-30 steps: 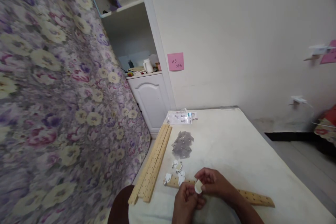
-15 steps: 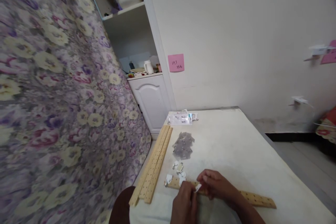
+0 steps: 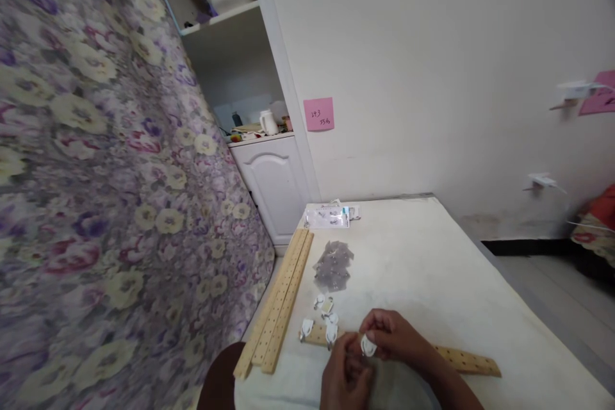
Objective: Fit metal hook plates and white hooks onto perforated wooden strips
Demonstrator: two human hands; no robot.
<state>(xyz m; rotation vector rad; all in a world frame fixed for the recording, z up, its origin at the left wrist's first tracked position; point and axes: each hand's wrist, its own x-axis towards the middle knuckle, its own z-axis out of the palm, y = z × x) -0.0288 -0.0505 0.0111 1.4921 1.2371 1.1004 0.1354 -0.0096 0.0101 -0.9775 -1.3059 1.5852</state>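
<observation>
My right hand [image 3: 391,333] pinches a small white hook [image 3: 368,346], its rounded face turned up toward me. Close beside it, my left hand [image 3: 343,371] has its fingers curled; whatever they may hold is hidden. Both hands are over a wooden strip with holes [image 3: 468,360], which runs beneath the right forearm. At the strip's left end sits another white hook [image 3: 306,328], and a further one [image 3: 331,332] lies on it near my left fingers. Several more white pieces [image 3: 327,305] lie just beyond the strip.
Long perforated wooden strips [image 3: 283,301] lie along the table's left edge. A pile of small grey translucent packets [image 3: 333,266] is mid-table. Clear printed packaging [image 3: 327,217] rests at the far end of the white-covered table [image 3: 408,250]. A floral curtain [image 3: 120,205] hangs at left.
The white hook between my hands has turned so its face shows, held in my right fingers. My left hand has shifted slightly right and rolled, with fingers curled. The view moved a little.
</observation>
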